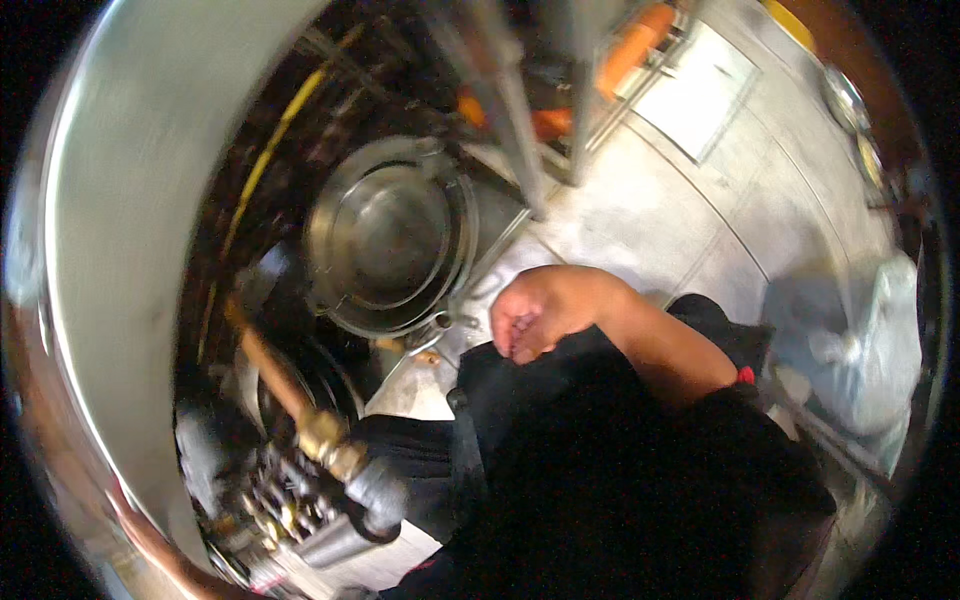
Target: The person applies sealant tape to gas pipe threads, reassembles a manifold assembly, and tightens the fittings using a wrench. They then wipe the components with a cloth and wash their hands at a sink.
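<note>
Head view, looking down w/ fisheye bend: I see one bare hand, the right hand, raised in front of the person's dark shirt and apron. Its fingers are loosely curled, palm turned inward, holding nothing I can make out; motion blur hides the tips. Left hand isn't in view, so I can't tell its state.

Just left of the hand, apart from it, a round steel pot sits low, w/ a wide rim and shiny inside; it looks empty, tho blur makes that unsure. Left edge is filled by a big curved steel wall, prob. a large vat. Below the pot, a copper pipe runs down to a brass fitting and a black knob beside dark burner parts. Pale floor tiles spread to the right; a bagged bundle lies at the far right.

My judgement on doing this well: hand is nearest the pot, so approach the rim from above, slow, keeping the sleeve and apron off the burner parts and pipe
</note>
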